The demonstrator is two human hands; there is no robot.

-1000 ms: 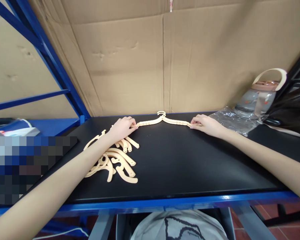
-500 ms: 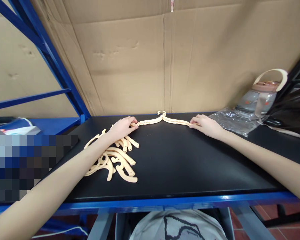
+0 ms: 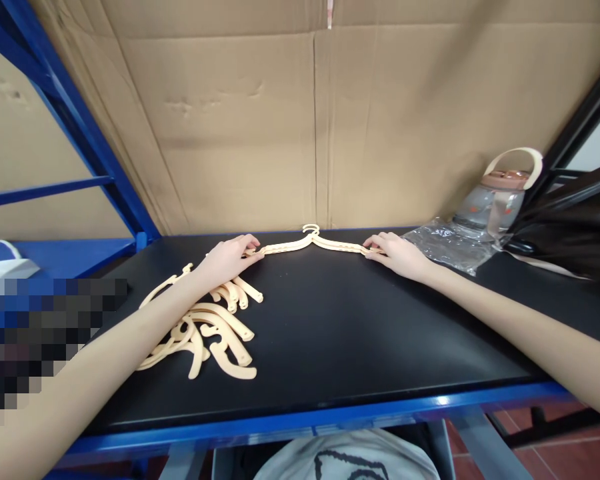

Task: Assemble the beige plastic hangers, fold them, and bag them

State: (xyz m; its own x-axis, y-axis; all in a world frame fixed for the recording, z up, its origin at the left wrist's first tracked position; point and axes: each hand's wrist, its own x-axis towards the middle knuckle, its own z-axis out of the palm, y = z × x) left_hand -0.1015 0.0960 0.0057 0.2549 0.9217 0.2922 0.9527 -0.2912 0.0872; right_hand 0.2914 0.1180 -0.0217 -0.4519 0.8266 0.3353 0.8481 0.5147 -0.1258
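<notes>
A cream clothes hanger (image 3: 340, 245) lies unfolded at the back of the black tabletop, its hook towards the cardboard. The hook looks doubled, so more than one hanger may be stacked there. My left hand (image 3: 226, 259) has its thumb and fingers around the left end of the hanger. At the opposite end, my right hand (image 3: 399, 256) grips the tip between thumb and fingers. Several loose cream hanger pieces (image 3: 233, 320), curved and hooked, lie in a pile beneath and beside my left forearm, which partly covers them.
A clear plastic bag (image 3: 445, 247) lies right of my right hand, before a water bottle (image 3: 495, 203) with a cream handle. Cardboard (image 3: 230, 133) walls off the back. A blue metal frame (image 3: 80, 133) rises at left. Dark glossy material (image 3: 570, 227) sits at far right.
The whole view has shifted a little, so things appear further left. Both hands stay at the hanger's ends; the fingers of my left hand look slightly looser.
</notes>
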